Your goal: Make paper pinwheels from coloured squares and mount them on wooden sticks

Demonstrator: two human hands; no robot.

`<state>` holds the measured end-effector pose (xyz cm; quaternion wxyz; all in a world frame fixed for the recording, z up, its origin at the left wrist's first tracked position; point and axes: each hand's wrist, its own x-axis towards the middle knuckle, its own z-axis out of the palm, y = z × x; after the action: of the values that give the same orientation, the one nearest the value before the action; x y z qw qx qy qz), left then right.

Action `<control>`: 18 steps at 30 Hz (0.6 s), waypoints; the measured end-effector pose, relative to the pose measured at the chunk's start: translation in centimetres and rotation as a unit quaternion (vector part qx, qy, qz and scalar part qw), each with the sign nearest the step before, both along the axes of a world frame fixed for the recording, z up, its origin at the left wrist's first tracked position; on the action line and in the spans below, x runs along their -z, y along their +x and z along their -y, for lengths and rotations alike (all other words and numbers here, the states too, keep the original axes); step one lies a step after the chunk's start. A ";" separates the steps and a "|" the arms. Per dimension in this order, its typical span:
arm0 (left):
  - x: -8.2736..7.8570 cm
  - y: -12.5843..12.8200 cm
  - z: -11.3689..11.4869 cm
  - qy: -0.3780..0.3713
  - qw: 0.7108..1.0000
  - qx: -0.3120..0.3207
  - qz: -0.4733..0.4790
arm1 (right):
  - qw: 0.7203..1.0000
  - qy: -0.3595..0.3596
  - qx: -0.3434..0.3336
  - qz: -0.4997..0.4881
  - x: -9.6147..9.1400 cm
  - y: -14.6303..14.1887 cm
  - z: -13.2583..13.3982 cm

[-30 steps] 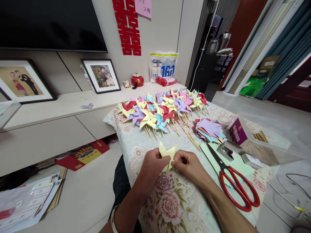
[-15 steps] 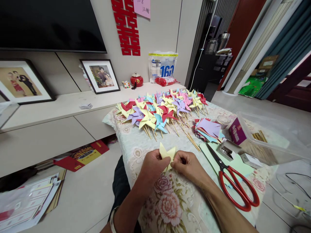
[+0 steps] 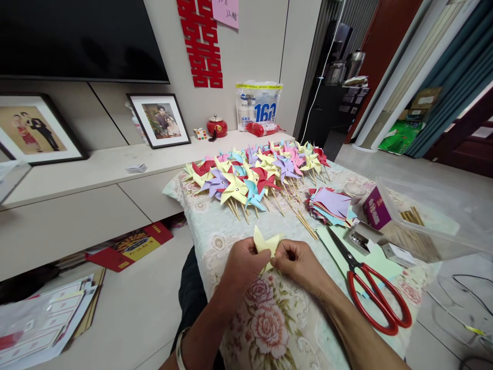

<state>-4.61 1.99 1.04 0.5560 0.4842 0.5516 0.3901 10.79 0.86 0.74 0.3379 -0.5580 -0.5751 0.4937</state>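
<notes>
A pale yellow paper pinwheel [image 3: 265,243] with folded, pointed blades is held between both hands above the flowered tablecloth [image 3: 269,329]. My left hand [image 3: 245,262] pinches its left side, thumb over the middle. From the right, my right hand [image 3: 296,259] closes thumb and fingers on the paper's edge. The centre is partly covered by my fingertips. Beyond my hands lie many finished paper pinwheels [image 3: 234,189] on wooden sticks, in yellow, red, purple, blue and pink. Red-handled scissors [image 3: 372,288] rest on green paper to the right of my right hand.
Cut paper sheets [image 3: 333,203] are stacked right of a few loose sticks [image 3: 306,225]. A small open box [image 3: 360,238] of metal pieces sits by the scissors. At the right edge stands a clear plastic bin [image 3: 435,226] with sticks. A cabinet [image 3: 92,177] runs along the wall.
The right blade of the yellow pinwheel has swung slightly outward to the right. Both hands keep nearly the same place and grip.
</notes>
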 end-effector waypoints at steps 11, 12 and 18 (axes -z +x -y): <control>-1.4 -1.3 -0.5 -0.035 0.999 0.035 -0.008 | 0.989 0.053 0.066 -0.124 -0.3 1.8 -0.2; -1.5 -1.6 -0.7 -0.049 0.997 0.055 -0.003 | 0.981 0.078 0.095 -0.153 -0.3 2.1 -0.3; -2.3 -2.9 -2.1 -0.067 0.970 0.223 -0.067 | 0.966 0.049 0.035 -0.251 -0.5 2.4 -0.3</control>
<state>-7.54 4.13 3.35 0.6225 0.5814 0.4902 0.1848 13.16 1.20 1.23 0.5154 -0.4184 -0.4758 0.5770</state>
